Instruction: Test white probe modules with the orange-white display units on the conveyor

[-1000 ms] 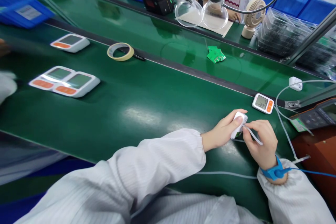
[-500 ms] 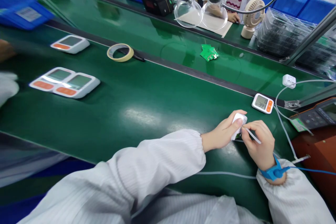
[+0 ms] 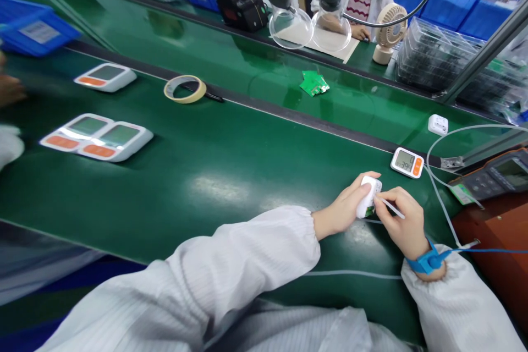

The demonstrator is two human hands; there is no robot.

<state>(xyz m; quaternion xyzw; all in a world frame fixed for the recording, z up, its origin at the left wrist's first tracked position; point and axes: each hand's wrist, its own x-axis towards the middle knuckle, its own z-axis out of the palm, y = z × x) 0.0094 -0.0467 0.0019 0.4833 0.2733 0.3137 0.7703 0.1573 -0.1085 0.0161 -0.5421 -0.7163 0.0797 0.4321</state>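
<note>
1. White plastic is filling the left hand [image 3: 344,210] in the head view: it is gripping a small white box [image 3: 368,196], thumb lying over the top and fingers wrapping behind, down on the green bench [image 3: 231,176] at the near right.
2. The box is standing on end and tilting a little, its long axis running away from the person.
3. The right hand [image 3: 402,225] is sitting just to the right of the box, nearly touching the left one. It is pinching a thin white tube [image 3: 390,208] between thumb and forefinger, and the tube's end is pointing left at the box's lower side.
4. Whether the tube's tip is already seated in the box, I cannot tell.
5. A blue wrist strap [image 3: 427,260] is circling the right wrist, its cord trailing off right.
6. Just beyond the hands a small monitor [image 3: 407,163] with an orange button is lying flat. A grey meter [image 3: 490,176] is resting further right.
7. Well apart to the left, a pair of larger monitors [image 3: 97,137] is lying side by side, with a tape roll [image 3: 185,89] behind them.
8. Across the far lane, green circuit boards [image 3: 314,83] are lying near a small fan [image 3: 388,33], and another person's hand [image 3: 10,91] is showing at the left edge.
</note>
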